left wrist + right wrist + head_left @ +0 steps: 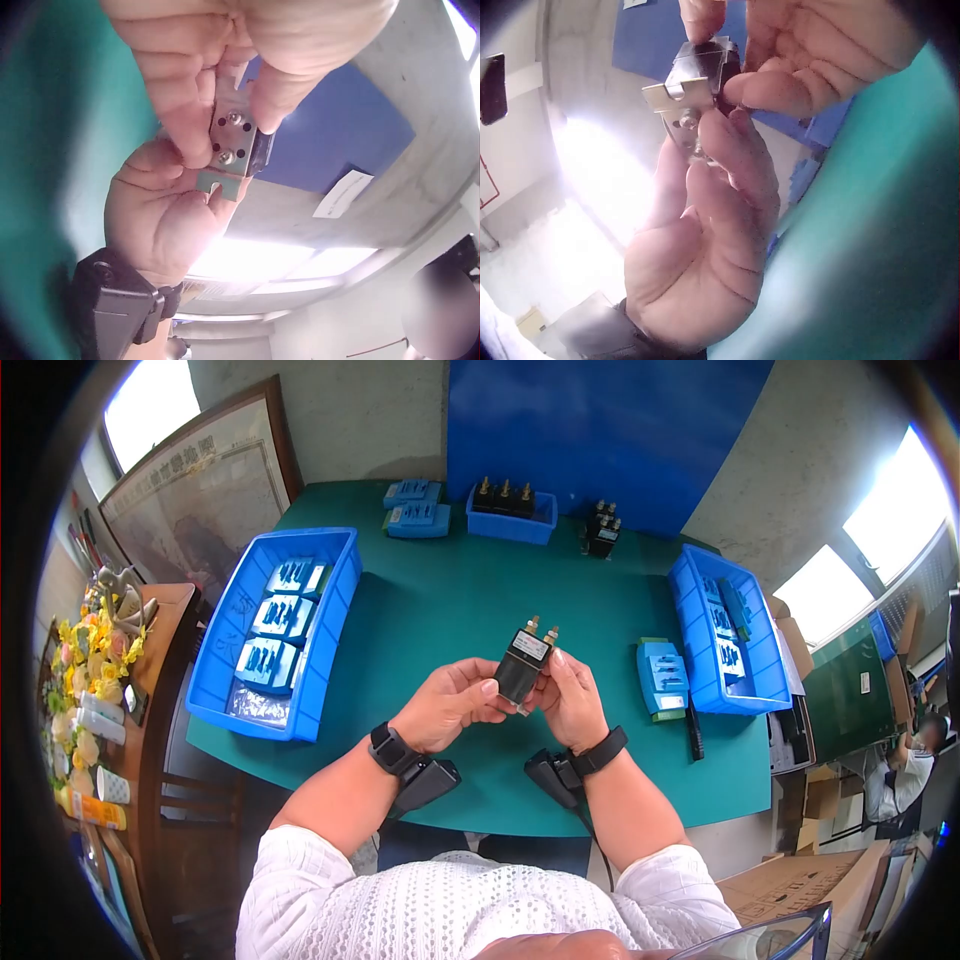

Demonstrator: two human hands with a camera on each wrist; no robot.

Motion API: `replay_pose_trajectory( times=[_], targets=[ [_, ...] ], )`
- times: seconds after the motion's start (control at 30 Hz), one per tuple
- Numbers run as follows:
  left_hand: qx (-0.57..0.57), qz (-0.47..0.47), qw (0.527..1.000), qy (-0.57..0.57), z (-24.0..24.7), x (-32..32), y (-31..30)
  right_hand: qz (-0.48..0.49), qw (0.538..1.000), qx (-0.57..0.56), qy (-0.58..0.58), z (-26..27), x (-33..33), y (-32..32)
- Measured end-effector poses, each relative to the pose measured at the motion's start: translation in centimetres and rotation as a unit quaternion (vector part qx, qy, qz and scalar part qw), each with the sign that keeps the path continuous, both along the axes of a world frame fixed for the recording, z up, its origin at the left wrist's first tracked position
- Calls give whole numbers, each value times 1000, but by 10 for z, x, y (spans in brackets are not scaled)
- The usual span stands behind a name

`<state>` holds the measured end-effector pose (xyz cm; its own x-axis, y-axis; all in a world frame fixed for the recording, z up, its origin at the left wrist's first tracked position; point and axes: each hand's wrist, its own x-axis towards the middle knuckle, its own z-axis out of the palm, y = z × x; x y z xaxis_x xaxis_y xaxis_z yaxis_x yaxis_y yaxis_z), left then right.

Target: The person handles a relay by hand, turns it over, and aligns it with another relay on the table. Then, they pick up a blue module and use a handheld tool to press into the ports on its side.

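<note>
Pinching the black block (518,676), both sides: L hand (447,707) and R hand (573,705), each grip w/ thumb and fingers on it, held up over the green surface (430,605)! Brass studs (532,624) up top, metal bracket (233,139) underneath, blue bins (248,724) L & R.

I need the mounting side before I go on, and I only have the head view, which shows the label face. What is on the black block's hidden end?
Observer: The left wrist view shows a metal plate with two screws on the block.
Operator: Any holes in it?
Observer: Yes, four dark holes around the screws.
Operator: And the tab at its end, solid?
Observer: No, the tab has a notch open at its edge.
</note>
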<state>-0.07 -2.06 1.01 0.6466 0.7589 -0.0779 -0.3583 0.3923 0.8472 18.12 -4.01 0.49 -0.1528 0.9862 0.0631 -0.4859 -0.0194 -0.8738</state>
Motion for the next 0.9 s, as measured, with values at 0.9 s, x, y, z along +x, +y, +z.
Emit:
replay_pose_trajectory(
  times=[0.9],
  targets=[
    [-96, -40, 989, -104, -3, -4, 4, 31, 999, 13, -6, -8, 0, 3]
  ],
)
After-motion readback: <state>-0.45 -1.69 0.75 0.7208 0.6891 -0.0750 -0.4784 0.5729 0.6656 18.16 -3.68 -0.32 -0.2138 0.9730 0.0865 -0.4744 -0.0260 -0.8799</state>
